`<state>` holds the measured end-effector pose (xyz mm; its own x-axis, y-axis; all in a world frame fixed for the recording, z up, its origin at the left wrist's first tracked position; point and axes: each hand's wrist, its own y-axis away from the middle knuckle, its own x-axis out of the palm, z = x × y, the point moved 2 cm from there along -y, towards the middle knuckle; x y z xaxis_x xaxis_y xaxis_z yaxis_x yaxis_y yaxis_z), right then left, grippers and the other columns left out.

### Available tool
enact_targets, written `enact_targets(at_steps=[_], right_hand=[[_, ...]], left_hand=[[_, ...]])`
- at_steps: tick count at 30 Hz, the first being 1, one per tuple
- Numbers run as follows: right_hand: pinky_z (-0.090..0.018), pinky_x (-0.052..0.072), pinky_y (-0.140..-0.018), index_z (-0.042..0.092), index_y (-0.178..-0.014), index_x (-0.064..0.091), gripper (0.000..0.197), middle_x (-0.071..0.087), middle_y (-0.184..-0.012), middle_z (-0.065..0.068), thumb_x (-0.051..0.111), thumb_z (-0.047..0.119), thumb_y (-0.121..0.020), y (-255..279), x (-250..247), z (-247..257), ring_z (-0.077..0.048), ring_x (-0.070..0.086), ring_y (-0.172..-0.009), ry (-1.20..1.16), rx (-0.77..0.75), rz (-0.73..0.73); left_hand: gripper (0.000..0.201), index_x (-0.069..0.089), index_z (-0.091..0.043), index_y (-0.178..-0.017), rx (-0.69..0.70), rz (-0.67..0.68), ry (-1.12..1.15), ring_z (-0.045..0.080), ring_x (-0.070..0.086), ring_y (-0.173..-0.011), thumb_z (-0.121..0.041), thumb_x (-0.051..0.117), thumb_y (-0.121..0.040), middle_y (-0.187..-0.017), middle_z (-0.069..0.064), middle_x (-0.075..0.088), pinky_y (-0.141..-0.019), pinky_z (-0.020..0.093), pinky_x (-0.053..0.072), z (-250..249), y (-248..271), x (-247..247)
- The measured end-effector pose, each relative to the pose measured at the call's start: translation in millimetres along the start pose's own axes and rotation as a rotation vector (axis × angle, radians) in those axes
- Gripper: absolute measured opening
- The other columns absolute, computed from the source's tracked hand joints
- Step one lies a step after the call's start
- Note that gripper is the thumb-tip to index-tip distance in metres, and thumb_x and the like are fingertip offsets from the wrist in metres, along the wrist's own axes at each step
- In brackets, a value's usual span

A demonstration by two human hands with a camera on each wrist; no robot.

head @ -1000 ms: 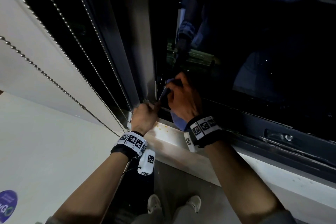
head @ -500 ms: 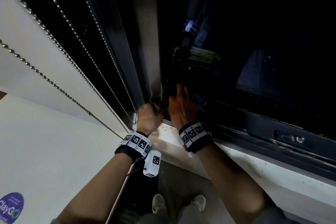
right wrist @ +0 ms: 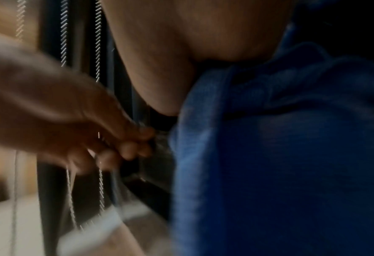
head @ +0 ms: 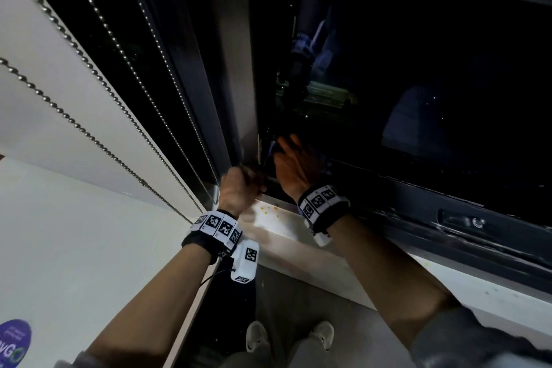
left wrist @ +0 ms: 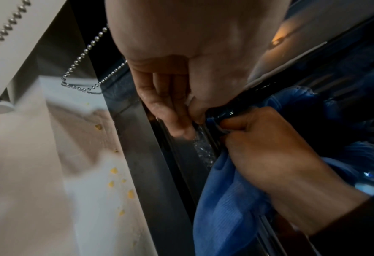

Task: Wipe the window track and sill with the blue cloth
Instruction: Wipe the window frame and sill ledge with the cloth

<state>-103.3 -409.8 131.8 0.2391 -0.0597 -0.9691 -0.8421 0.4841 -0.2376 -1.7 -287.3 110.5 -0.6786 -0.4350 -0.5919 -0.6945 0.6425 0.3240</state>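
Note:
The blue cloth (left wrist: 225,199) is bunched in my right hand (left wrist: 269,147), which grips it and presses it into the dark window track (left wrist: 181,173) at the frame's left corner. In the head view only a sliver of the cloth (head: 272,148) shows past my right hand (head: 294,164). My left hand (head: 242,188) is curled just left of it, thumb and fingertips (left wrist: 177,121) pinching what looks like a clear crinkled strip (left wrist: 202,149) lying in the track. The cloth (right wrist: 269,155) fills the blurred right wrist view. The white sill (head: 283,224) carries yellow crumbs (left wrist: 113,170).
Bead chains (head: 125,164) of a blind hang along the white wall at the left, one loop (left wrist: 83,86) close to my left hand. A dark sash with a handle (head: 466,221) runs to the right. My shoes (head: 257,334) stand on the floor below.
My right hand pushed forward and down into the track corner with the cloth; the cloth part that hung under the wrist is out of sight. The left hand stayed in place.

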Motion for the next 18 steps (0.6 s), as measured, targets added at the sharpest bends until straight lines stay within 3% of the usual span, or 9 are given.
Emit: enact_targets(at_steps=[4,7,8,10,12,13,15,16,18], right_hand=[[-0.044,0.052,-0.081,0.009,-0.085,0.078,0.013,0.067,-0.12,-0.007,0.072,0.006,-0.074,20.0,2.4,13.9,-0.035,0.058,-0.102,-0.111,-0.046,-0.016],[-0.043,0.046,-0.092,0.018,-0.094,0.079,0.024,0.066,-0.12,-0.003,0.069,0.005,-0.077,27.6,0.3,5.5,-0.031,0.055,-0.11,-0.224,-0.098,0.041],[-0.046,0.047,-0.094,0.024,-0.096,0.078,0.024,0.065,-0.118,0.0,0.068,0.008,-0.081,23.0,-2.0,-1.1,-0.028,0.055,-0.112,-0.279,-0.046,0.026],[-0.044,0.051,-0.084,0.028,-0.096,0.068,0.008,0.06,-0.109,0.005,0.062,0.027,-0.091,11.5,-13.2,-11.1,-0.025,0.057,-0.103,-0.307,0.133,-0.073],[-0.047,0.055,-0.072,0.022,-0.099,0.065,0.014,0.061,-0.106,-0.004,0.053,0.027,-0.094,-1.6,-12.5,-8.0,-0.034,0.062,-0.092,-0.279,0.251,-0.13],[-0.05,0.055,-0.072,0.015,-0.104,0.066,0.023,0.061,-0.108,-0.01,0.048,0.023,-0.093,-4.8,-7.1,1.3,-0.037,0.063,-0.091,-0.296,0.27,-0.082],[-0.054,0.049,-0.09,0.011,-0.122,0.061,0.046,0.058,-0.124,-0.013,0.029,0.026,-0.093,-4.4,10.0,19.3,-0.039,0.058,-0.107,-0.275,0.256,0.021],[-0.051,0.043,-0.098,0.011,-0.127,0.059,0.047,0.056,-0.131,-0.011,0.028,0.025,-0.095,-2.7,13.7,22.3,-0.037,0.054,-0.115,-0.286,0.256,0.048],[-0.043,0.041,-0.101,0.008,-0.122,0.066,0.032,0.055,-0.131,-0.011,0.047,0.013,-0.096,0.1,6.1,18.2,-0.034,0.052,-0.119,-0.253,0.185,0.11]], left_hand=[[0.029,0.079,-0.016,-0.073,0.025,0.011,0.023,0.013,0.074,-0.067,-0.019,0.069,-0.1,-0.067,-0.004,0.077,-0.068,0.031,0.062,-5.1,1.3,-4.7],[0.035,0.08,-0.015,-0.072,0.007,0.024,0.042,0.015,0.075,-0.068,-0.031,0.068,-0.1,-0.065,-0.004,0.076,-0.07,0.03,0.061,-5.0,1.1,-5.1],[0.037,0.08,-0.015,-0.071,0.01,0.021,0.048,0.013,0.073,-0.065,-0.034,0.067,-0.101,-0.064,-0.004,0.076,-0.068,0.03,0.06,-4.4,0.8,-4.3],[0.038,0.079,-0.013,-0.071,0.015,0.014,0.058,0.006,0.068,-0.056,-0.031,0.067,-0.102,-0.063,-0.004,0.075,-0.062,0.027,0.054,-4.5,1.3,-2.1],[0.035,0.079,-0.01,-0.074,0.02,0.007,0.064,0.001,0.065,-0.051,-0.025,0.066,-0.103,-0.06,-0.006,0.074,-0.058,0.023,0.05,-4.0,1.2,-1.6],[0.034,0.079,-0.009,-0.076,0.022,0.0,0.063,-0.001,0.064,-0.05,-0.025,0.065,-0.103,-0.058,-0.008,0.072,-0.055,0.02,0.049,-4.2,1.6,-2.3],[0.036,0.079,-0.011,-0.076,0.028,0.001,0.057,-0.002,0.064,-0.049,-0.028,0.065,-0.104,-0.055,-0.011,0.07,-0.051,0.014,0.046,-5.9,2.5,-4.2],[0.038,0.078,-0.013,-0.074,0.038,0.008,0.044,-0.002,0.065,-0.05,-0.032,0.065,-0.104,-0.056,-0.011,0.071,-0.053,0.014,0.047,-5.4,2.1,-3.7],[0.042,0.077,-0.018,-0.071,0.047,0.018,-0.005,-0.003,0.065,-0.052,-0.038,0.063,-0.104,-0.058,-0.012,0.072,-0.059,0.021,0.05,-3.6,1.8,-3.2]])
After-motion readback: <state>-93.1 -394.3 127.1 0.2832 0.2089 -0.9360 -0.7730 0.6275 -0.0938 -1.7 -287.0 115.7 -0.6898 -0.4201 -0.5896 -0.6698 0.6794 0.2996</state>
